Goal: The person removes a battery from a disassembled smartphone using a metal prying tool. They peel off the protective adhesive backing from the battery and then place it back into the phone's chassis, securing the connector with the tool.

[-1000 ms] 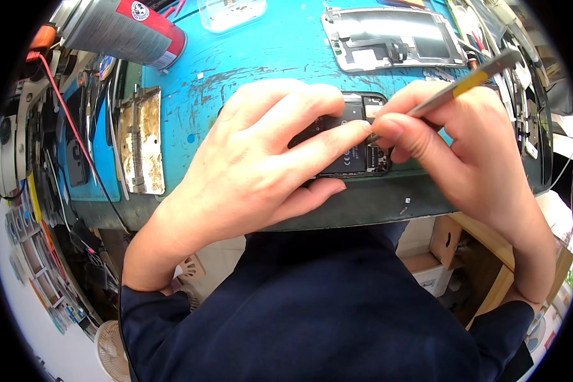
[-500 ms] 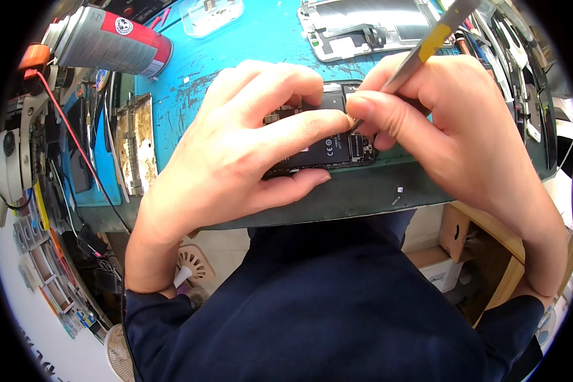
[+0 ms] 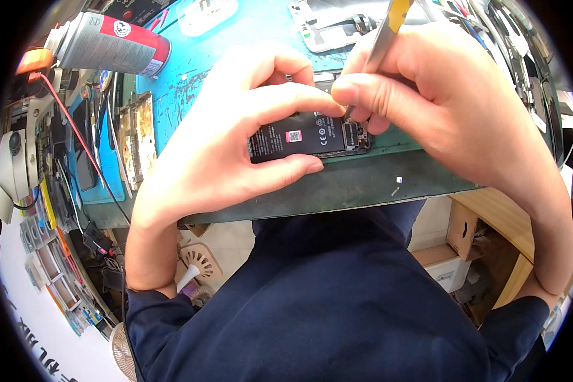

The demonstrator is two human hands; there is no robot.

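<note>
An opened phone point(image 3: 305, 135) lies near the front edge of the workbench, its black battery and inner parts exposed. My left hand point(image 3: 226, 140) curls around it, thumb along the near edge and fingers over the far side. The left index fingertip rests beside the battery's right end. Between the thumb and fingers of my right hand point(image 3: 426, 95) is a pair of metal tweezers point(image 3: 386, 39) with yellow patches, held steeply tilted. Its tip points down at the phone's right end, where my fingers partly hide the contact point.
A red and grey spray can point(image 3: 118, 44) lies at the far left. Beyond my hands are a phone screen assembly point(image 3: 325, 38) and a clear plastic box point(image 3: 204, 18). Tiny loose parts point(image 3: 398, 181) sit by the front edge. Tools and phone parts crowd both sides.
Both hands have shifted slightly left in view, along with the phone. The tweezers stand more upright, and the left fingers uncover more of the battery.
</note>
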